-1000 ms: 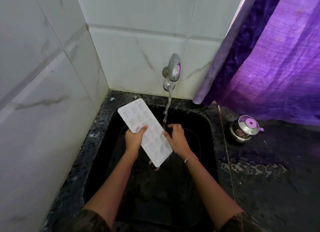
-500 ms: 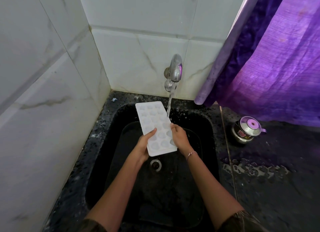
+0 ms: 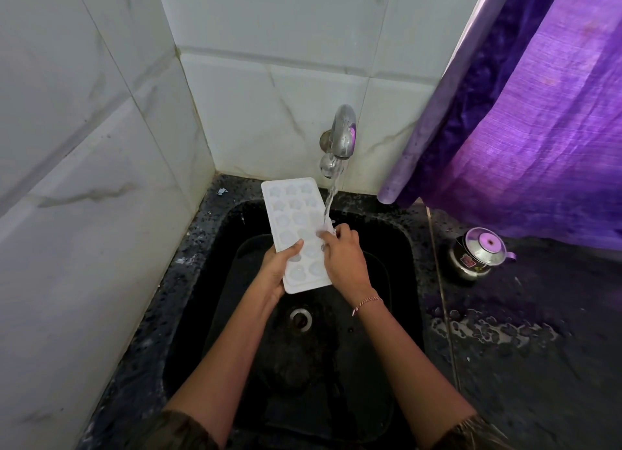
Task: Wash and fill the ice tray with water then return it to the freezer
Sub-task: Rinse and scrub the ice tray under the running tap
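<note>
A white ice tray (image 3: 293, 220) with star-shaped cells is held over the black sink (image 3: 400, 247), its long side pointing toward the back wall. My left hand (image 3: 276, 273) grips its near left edge from underneath, thumb on top. My right hand (image 3: 343, 257) rests on the tray's right edge with fingers on the cells. A steel tap (image 3: 341, 136) on the back wall runs a stream of water (image 3: 331, 200) that lands on the tray's right side just above my right fingers.
The sink's drain (image 3: 300, 319) lies below the tray. A small steel pot with a lid (image 3: 476, 256) stands on the dark wet counter to the right. A purple curtain (image 3: 545, 113) hangs above the counter. White tiled walls close in the left and back.
The tray has turned from a slant toward the left to nearly straight, and shifted right under the stream. My right hand has moved up onto the tray's right edge.
</note>
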Motion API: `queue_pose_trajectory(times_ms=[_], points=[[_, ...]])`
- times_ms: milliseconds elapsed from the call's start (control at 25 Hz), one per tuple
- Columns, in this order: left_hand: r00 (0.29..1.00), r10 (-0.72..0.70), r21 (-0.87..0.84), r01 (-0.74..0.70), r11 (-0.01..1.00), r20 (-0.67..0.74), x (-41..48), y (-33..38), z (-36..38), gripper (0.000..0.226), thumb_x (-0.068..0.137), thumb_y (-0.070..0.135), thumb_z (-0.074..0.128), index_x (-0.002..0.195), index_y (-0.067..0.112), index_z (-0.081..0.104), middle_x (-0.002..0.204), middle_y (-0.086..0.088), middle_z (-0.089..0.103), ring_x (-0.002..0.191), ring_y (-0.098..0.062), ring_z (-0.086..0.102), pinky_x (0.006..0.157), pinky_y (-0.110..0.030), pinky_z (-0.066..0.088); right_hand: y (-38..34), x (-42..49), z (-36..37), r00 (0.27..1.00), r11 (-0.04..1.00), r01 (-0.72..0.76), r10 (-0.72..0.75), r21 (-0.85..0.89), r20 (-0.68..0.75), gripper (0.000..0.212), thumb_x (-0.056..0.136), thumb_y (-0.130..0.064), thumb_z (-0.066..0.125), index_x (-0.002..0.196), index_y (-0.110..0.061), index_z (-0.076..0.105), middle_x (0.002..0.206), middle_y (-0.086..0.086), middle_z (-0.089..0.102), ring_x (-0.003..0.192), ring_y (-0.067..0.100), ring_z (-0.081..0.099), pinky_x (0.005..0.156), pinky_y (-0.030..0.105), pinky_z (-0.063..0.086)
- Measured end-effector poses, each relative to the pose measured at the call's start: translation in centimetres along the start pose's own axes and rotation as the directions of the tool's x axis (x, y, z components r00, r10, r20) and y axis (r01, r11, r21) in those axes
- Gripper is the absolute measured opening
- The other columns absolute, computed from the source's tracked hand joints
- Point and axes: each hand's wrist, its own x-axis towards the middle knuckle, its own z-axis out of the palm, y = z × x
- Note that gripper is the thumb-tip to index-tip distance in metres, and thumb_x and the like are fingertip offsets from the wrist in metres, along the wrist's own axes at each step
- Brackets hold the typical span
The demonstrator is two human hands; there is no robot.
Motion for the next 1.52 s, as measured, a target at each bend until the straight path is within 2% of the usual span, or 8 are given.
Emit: queue_pose_trajectory(times_ms=[120, 280, 440, 640, 960, 1200, 1360, 1520], points=[[1.0, 0.0, -0.002, 0.0, 1.0, 0.002, 0.0, 0.0, 0.2, 0.04, 0.084, 0.011, 0.068, 0.123, 0.003, 0.058, 0.115, -0.018, 0.067, 0.099, -0.032, 0.066, 0.072, -0.039, 0.059, 0.1, 0.3, -0.5, 1.0, 0.998, 0.024, -0.025, -0.052, -0.012, 0.033, 0.095, -0.016, 0.045, 0.126, -0.017, 0.056, 0.113, 0.009, 0.047, 0.103, 0.025, 0.043, 0.082, 0.036, 0.048], [1.0, 0.002, 0.05, -0.002, 0.999, 0.006, 0.2, -0.4, 0.9, 0.038, 0.082, 0.008, 0.069, 0.118, 0.004, 0.059, 0.111, -0.016, 0.067, 0.095, -0.03, 0.067, 0.077, -0.041, 0.057, 0.7, 0.0, -0.4, 0.999, 0.994, 0.026, -0.029, -0.102, -0.022, 0.037, 0.092, -0.008, 0.045, 0.128, -0.01, 0.048, 0.124, 0.015, 0.043, 0.109, 0.029, 0.04, 0.091, 0.04, 0.045], [0.999, -0.001, 0.133, -0.006, 0.991, 0.054, 0.3, -0.7, 1.6, 0.039, 0.082, 0.007, 0.07, 0.119, 0.004, 0.06, 0.106, -0.014, 0.069, 0.092, -0.029, 0.067, 0.078, -0.04, 0.056, 1.0, -1.0, -0.4, 0.985, 0.969, 0.158, -0.169, -0.189, -0.044, 0.037, 0.085, -0.008, 0.054, 0.119, -0.021, 0.056, 0.138, 0.011, 0.04, 0.124, 0.031, 0.035, 0.092, 0.042, 0.042], [0.997, -0.015, 0.159, 0.002, 0.987, 0.082, 0.0, -0.7, 1.6, 0.039, 0.081, 0.009, 0.072, 0.118, 0.007, 0.061, 0.108, -0.013, 0.07, 0.096, -0.029, 0.068, 0.08, -0.041, 0.056, 1.8, -1.3, -0.3, 0.99, 0.963, 0.124, -0.138, -0.24, -0.042, 0.036, 0.086, -0.011, 0.055, 0.118, -0.026, 0.061, 0.144, 0.008, 0.038, 0.125, 0.033, 0.038, 0.089, 0.043, 0.045], [0.987, 0.007, 0.155, -0.033, 0.987, 0.163, -0.8, -1.1, 1.6, 0.044, 0.078, -0.002, 0.07, 0.12, 0.006, 0.058, 0.109, -0.011, 0.068, 0.096, -0.025, 0.067, 0.078, -0.035, 0.057, 1.5, -1.1, -1.0, 0.989, 0.959, 0.121, -0.139, -0.255, -0.053, 0.032, 0.085, -0.015, 0.053, 0.116, -0.024, 0.058, 0.145, 0.007, 0.036, 0.125, 0.032, 0.038, 0.087, 0.043, 0.045], [0.969, -0.085, 0.269, 0.02, 0.963, 0.232, -0.5, -0.7, 2.9, 0.026, 0.085, -0.003, 0.061, 0.109, 0.008, 0.061, 0.09, -0.007, 0.07, 0.076, -0.017, 0.07, 0.065, -0.03, 0.057, 1.4, -0.9, -1.2, 0.971, 0.923, 0.236, -0.238, -0.304, 0.03, 0.059, 0.064, -0.008, 0.071, 0.118, -0.027, 0.057, 0.141, 0.011, 0.042, 0.124, 0.032, 0.032, 0.091, 0.048, 0.042], [0.971, -0.105, 0.318, 0.032, 0.947, 0.213, -0.1, -0.4, 3.3, 0.02, 0.085, -0.003, 0.062, 0.098, 0.013, 0.063, 0.084, -0.006, 0.071, 0.073, -0.018, 0.069, 0.07, -0.032, 0.056, 1.7, -0.8, -1.5, 0.982, 0.932, 0.191, -0.179, -0.308, 0.065, 0.05, 0.071, -0.011, 0.067, 0.119, -0.022, 0.06, 0.144, 0.011, 0.04, 0.129, 0.037, 0.036, 0.095, 0.05, 0.038], [0.966, -0.113, 0.319, 0.034, 0.947, 0.232, -0.2, -0.7, 3.2, 0.028, 0.084, 0.0, 0.063, 0.11, 0.01, 0.062, 0.094, -0.009, 0.07, 0.084, -0.022, 0.068, 0.075, -0.034, 0.056, 2.0, -0.5, -1.7, 0.983, 0.937, 0.183, -0.183, -0.296, 0.029, 0.039, 0.077, -0.013, 0.065, 0.114, -0.024, 0.061, 0.132, 0.01, 0.048, 0.125, 0.034, 0.04, 0.095, 0.049, 0.042]])
